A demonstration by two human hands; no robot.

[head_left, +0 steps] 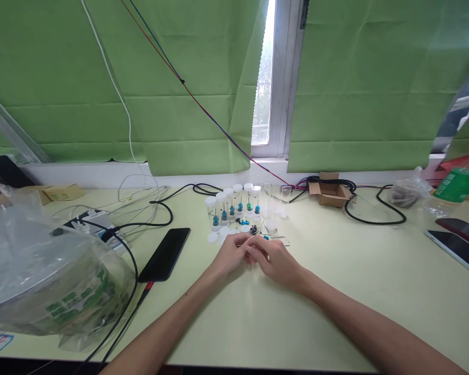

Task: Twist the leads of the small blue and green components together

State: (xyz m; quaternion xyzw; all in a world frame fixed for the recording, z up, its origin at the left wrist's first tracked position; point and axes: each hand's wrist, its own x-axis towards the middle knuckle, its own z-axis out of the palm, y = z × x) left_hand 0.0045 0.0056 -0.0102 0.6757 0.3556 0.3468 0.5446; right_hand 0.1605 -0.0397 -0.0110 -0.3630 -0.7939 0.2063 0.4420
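Note:
My left hand (234, 251) and my right hand (275, 258) meet over the table, fingertips pinched together and touching. Whatever lies between the fingers is hidden or too small to name. Just beyond them are small blue parts (245, 223), a dark small part (254, 229) and thin metal pieces (283, 239). Loose white caps (212, 237) lie near my left fingers. Behind these stands a group of clear capped vials (240, 200), each with a blue or green piece inside. To their right are clear uncapped tubes (284, 202).
A black phone (164, 255) on a cable and a bulky plastic bag (62, 281) lie left. Black cables (164, 211) run along the back. An open cardboard box (332, 195), a green-labelled bottle (455, 187) and two more phones (459, 247) are at right.

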